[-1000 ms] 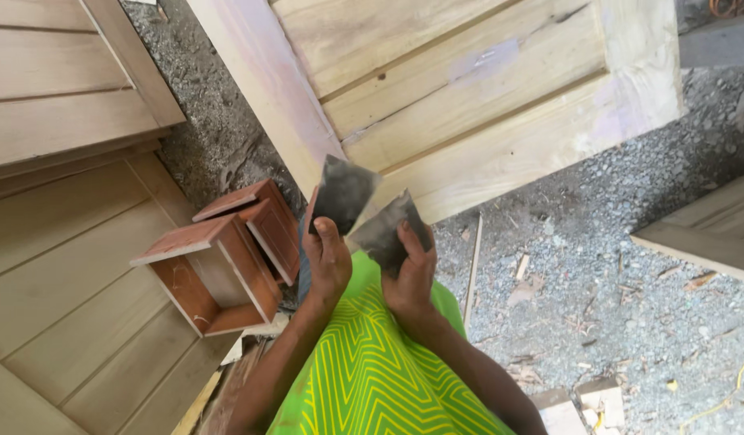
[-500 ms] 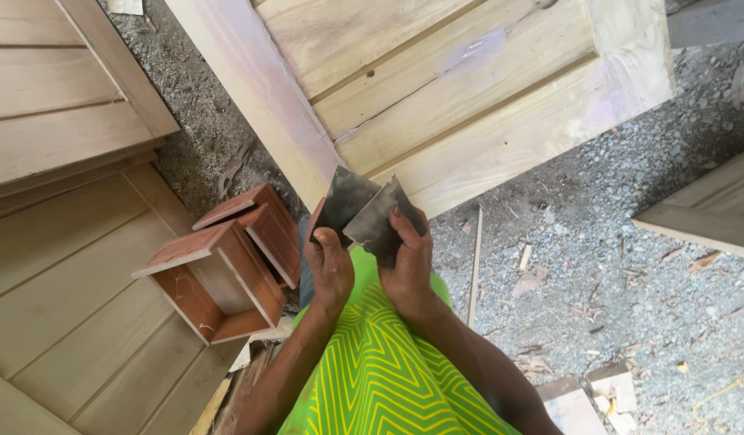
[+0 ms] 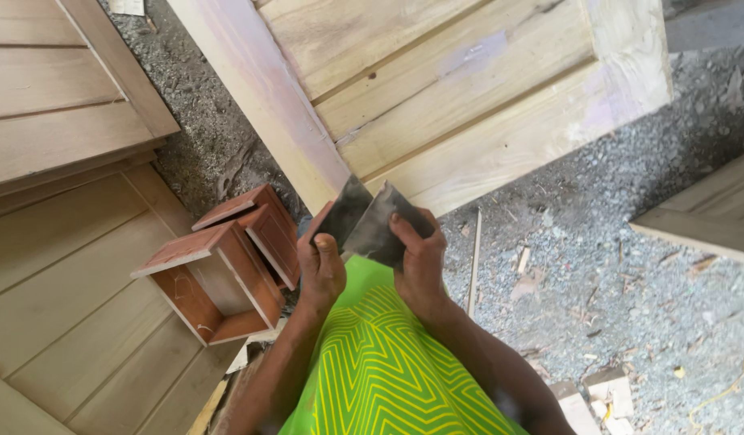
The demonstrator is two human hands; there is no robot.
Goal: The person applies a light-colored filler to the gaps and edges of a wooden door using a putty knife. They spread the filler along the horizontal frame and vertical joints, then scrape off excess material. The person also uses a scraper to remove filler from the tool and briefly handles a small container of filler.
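Just below the pale wooden door panel point(image 3: 469, 97), we grip two dark sheets of sandpaper point(image 3: 364, 225) above our green lap, left hand point(image 3: 322, 270) and right hand point(image 3: 420, 262) closed on one each, seemingly readying them, which next calls for pressing one flat on the wood.

Since a moment ago, our left hand point(image 3: 321, 266) and right hand point(image 3: 419, 259) have pushed the two dark sheets point(image 3: 364, 224) closer together, so they now overlap more, and they sit nearer the edge of the pale wooden door point(image 3: 436, 97) than before.
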